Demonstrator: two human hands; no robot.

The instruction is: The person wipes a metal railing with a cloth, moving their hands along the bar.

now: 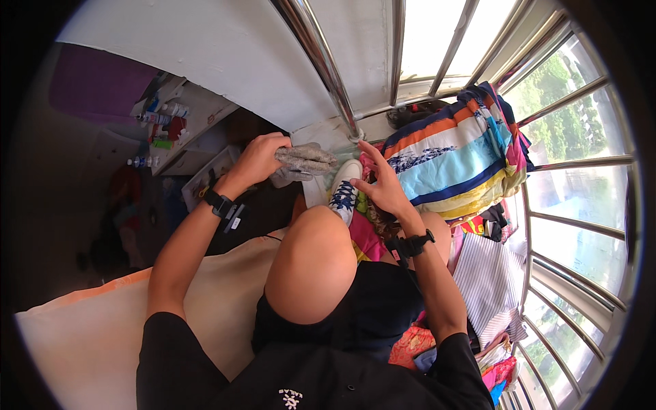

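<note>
My left hand [262, 160] grips one end of a folded grey fabric item [310, 158], which sticks out to the right above a white canvas shoe [342, 190] with dark blue laces. Whether it is a sock, a glove or another cloth, I cannot tell. Opposite it, my right hand [384, 187] is raised with fingers spread and nothing in it. Just right of that hand lies a large folded pile of multicoloured striped fabric [446, 159]. Pink cloth [365, 233] shows between my knees.
Steel railing posts [328, 72] and window bars [576, 162] stand ahead and to the right. A striped white cloth [484, 287] and more clothes [410, 346] lie at my right. On the left are a pale sheet [97, 338] and a desk [197, 120] with bottles.
</note>
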